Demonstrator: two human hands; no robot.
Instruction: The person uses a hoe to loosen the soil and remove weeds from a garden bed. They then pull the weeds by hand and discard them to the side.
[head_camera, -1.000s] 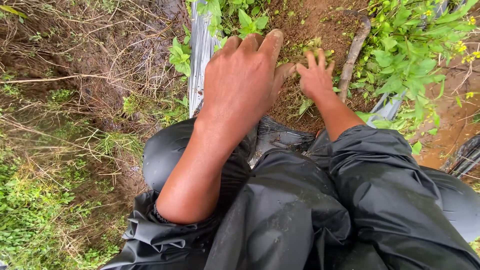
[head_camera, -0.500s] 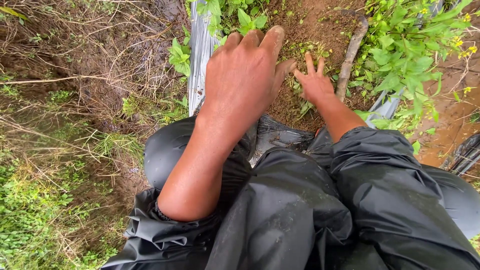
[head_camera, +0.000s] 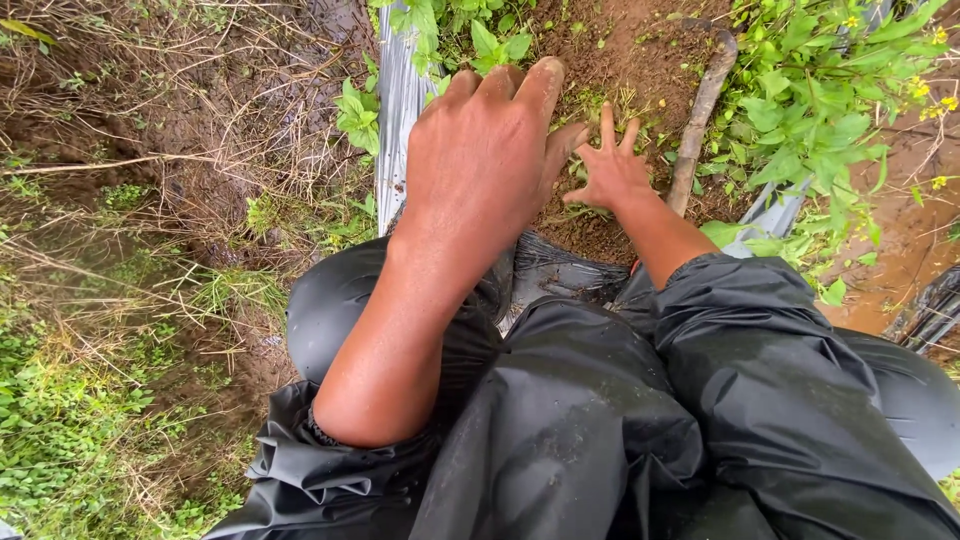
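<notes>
Brown wet soil bed (head_camera: 640, 50) w/ small green weeds (head_camera: 600, 105) just past both hands. Right hand (head_camera: 607, 172) is flat, fingers spread, grasping nothing, tips at the weeds. Left hand (head_camera: 485, 150) hangs loose over the bed's edge (curled knuckles, empty), right beside the silver plastic mulch (head_camera: 400, 110).

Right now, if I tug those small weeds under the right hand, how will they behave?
The small weeds look thin and floppy, so they would probably bend and may snap rather than lift whole. The soil looks damp and crumbly, so roots may slip out, with dirt clinging. The right hand lies spread over them.
</notes>
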